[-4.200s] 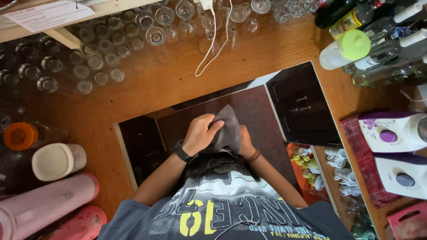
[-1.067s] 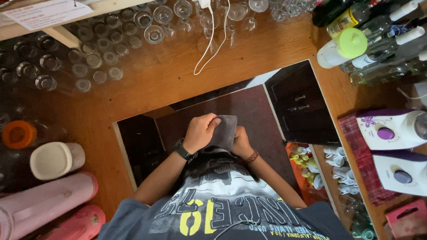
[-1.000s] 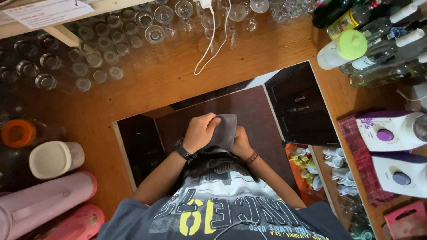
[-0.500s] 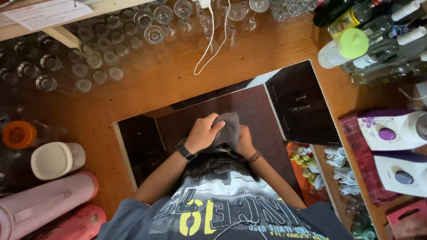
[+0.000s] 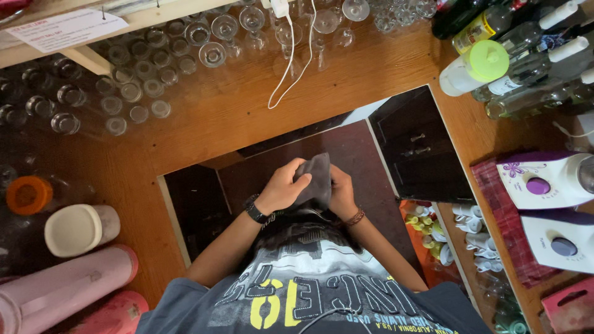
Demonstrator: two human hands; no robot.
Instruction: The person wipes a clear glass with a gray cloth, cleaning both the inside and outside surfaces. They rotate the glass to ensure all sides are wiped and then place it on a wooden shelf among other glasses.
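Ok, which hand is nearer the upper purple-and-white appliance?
Right. The right hand grips the grey cloth on the side toward the appliance; the left hand grips it on the far side.

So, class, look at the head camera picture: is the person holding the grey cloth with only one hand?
No: both the left hand and the right hand grip the grey cloth between them.
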